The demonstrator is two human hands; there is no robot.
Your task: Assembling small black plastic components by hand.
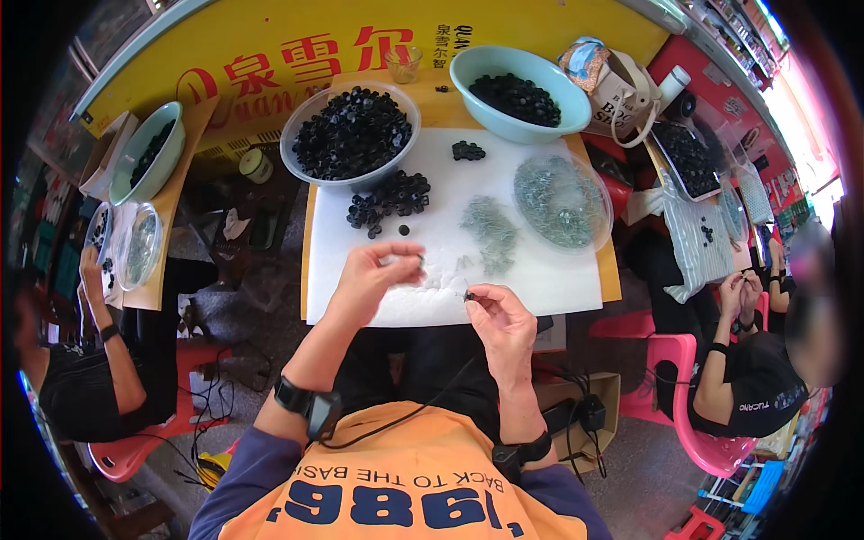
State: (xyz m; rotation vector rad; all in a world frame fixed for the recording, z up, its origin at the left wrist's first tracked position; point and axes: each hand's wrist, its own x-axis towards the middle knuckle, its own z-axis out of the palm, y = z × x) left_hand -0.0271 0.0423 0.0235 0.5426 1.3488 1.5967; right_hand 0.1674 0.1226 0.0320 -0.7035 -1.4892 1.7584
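Observation:
My right hand (500, 326) pinches a small black part (469, 295) between thumb and fingertips, near the front edge of the white sheet (549, 301). A thin wire-like bit seems to stick up from that part. To its left, my left hand (378, 277) is raised over the sheet with curled fingers, slightly blurred; what they hold is too small to name. Beyond the left hand lie a loose pile of small round black pieces (387, 202) and one single black piece (404, 230). A heap of thin, pale grey-green pieces (490, 234) lies beyond my right hand.
A pale bowl (286, 148) heaped with black pieces stands far left, a light green basin (461, 67) far right. A clear round tray (607, 216) holds more thin pieces. Beside it, a black cluster (468, 150). People sit at side tables on both sides; pink chair (688, 387) at right.

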